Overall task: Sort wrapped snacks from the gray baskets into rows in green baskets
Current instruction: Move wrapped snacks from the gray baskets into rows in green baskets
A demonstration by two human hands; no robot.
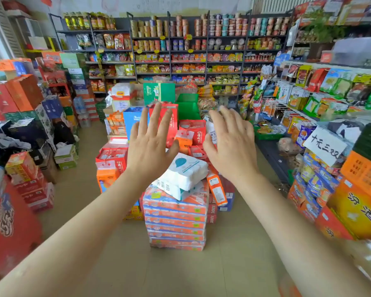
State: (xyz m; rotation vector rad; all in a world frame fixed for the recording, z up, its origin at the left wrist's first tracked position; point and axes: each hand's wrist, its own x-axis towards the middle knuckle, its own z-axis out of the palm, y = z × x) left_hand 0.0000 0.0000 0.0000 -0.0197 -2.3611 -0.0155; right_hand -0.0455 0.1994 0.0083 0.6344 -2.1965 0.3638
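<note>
My left hand (150,140) and my right hand (231,142) are both stretched out in front of me at chest height, backs up, fingers spread and straight, holding nothing. They hover above a central stack of boxed goods. Two empty green baskets (187,106) stand stacked behind that pile, beyond both hands. Another green basket (266,136) with wrapped snacks sits low on the right shelf. I see no gray basket.
A stack of orange-and-blue tissue packs (176,219) topped by white tissue packs (185,172) stands straight ahead on the floor. Carton piles line the left side (24,99). A snack rack (321,99) runs along the right. Shelves (169,52) fill the back wall.
</note>
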